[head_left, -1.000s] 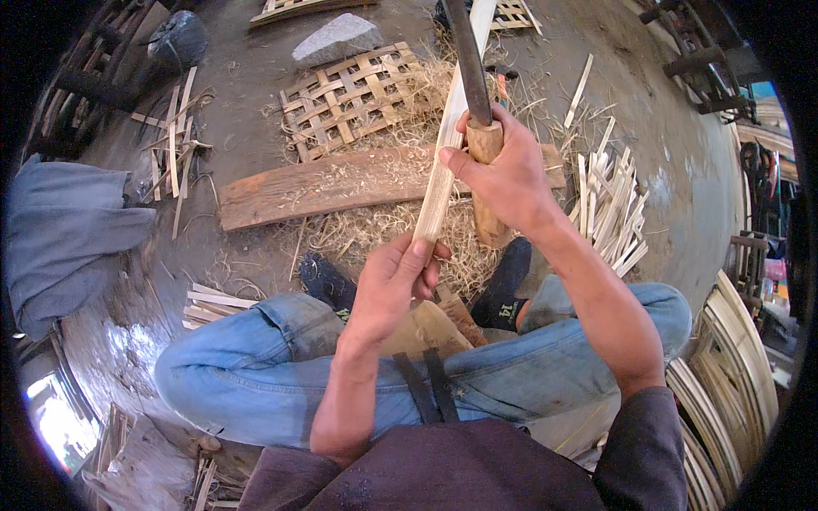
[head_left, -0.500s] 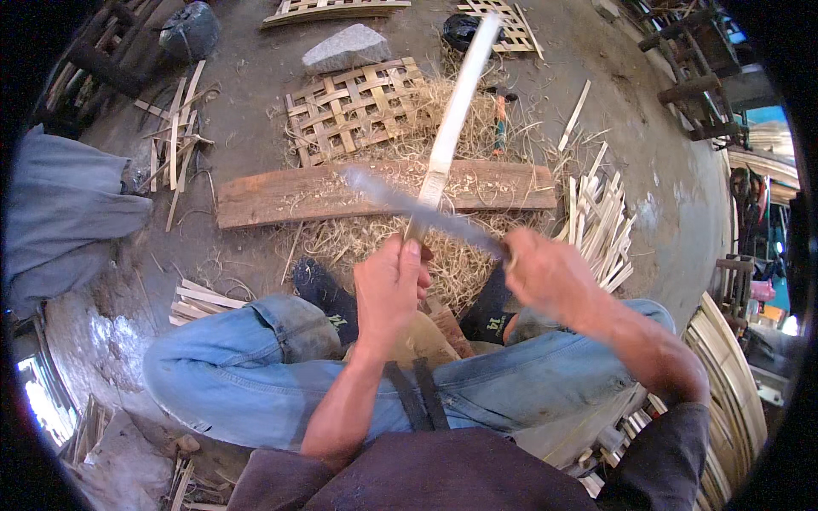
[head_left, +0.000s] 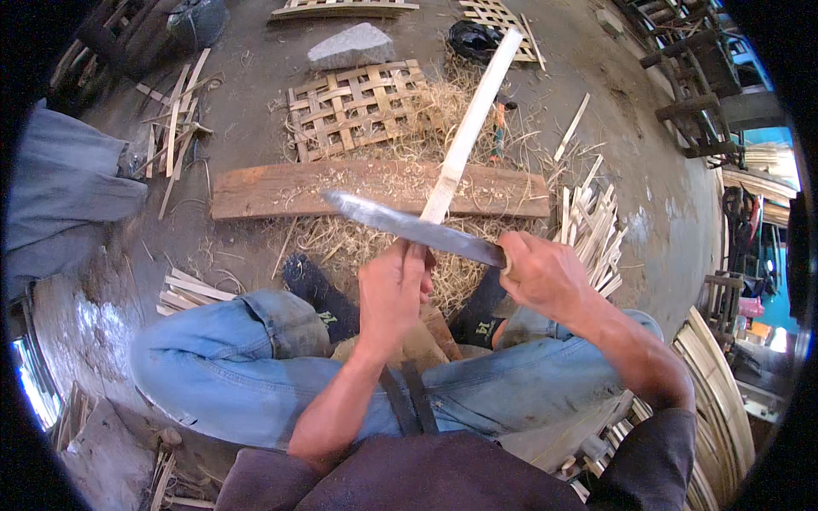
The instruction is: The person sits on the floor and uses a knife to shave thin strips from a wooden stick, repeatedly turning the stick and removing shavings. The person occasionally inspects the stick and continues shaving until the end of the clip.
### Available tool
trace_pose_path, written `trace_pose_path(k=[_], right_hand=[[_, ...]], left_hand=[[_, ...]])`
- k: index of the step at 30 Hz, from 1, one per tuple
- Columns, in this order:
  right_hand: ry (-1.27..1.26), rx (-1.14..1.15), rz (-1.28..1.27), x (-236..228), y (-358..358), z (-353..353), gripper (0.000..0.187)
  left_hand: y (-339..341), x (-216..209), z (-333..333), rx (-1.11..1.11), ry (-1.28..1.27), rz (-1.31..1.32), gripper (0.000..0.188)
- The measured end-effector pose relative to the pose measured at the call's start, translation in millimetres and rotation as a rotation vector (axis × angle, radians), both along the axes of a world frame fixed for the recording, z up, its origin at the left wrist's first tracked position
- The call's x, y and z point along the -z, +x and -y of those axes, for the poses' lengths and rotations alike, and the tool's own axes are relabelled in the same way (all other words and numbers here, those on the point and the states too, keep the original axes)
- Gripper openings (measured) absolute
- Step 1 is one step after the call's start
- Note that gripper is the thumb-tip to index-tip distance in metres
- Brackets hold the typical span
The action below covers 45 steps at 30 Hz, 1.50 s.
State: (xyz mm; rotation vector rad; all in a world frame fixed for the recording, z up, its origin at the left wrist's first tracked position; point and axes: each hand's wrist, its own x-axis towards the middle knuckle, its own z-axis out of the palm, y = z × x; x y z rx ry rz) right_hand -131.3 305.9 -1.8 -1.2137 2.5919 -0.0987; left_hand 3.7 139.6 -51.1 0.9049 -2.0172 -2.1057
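right grip round knife, earlier pointing forward, now crossing pale strip

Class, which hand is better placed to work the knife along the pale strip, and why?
Probably the right hand: it grips the handle of the knife, whose blade crosses over the strip. The left hand holds the strip's near end.

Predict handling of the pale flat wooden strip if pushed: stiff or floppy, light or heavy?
The pale flat wooden strip is probably fairly stiff: it extends straight beyond the left hand. Likely light, being narrow. Pushed at the far end, it might pivot, since only the near end is held.
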Motion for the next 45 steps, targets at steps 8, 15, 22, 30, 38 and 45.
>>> trace_pose_path(k=[8,15,22,30,38,45], right_hand=[[-0.005,-0.038,-0.055,18,-1,8,0.011],[-0.001,-0.147,0.079,6,8,8,0.02],[0.026,-0.176,0.076,7,2,6,0.02],[0.144,0.019,0.03,25,-23,6,0.013],[0.169,0.255,-0.041,19,-65,-5,0.013],[0.29,0.285,-0.13,21,-70,-6,0.014]], left_hand=[[4,24,2,-0.028,0.407,-0.029,0.035],[0,17,2,-0.034,0.458,-0.037,0.03],[0,24,-3,-0.047,0.438,0.017,0.029],[-4,30,-5,-0.069,0.475,-0.037,0.031],[0,25,-7,-0.023,0.54,-0.003,0.03],[-2,27,-12,0.017,0.572,0.024,0.031]])
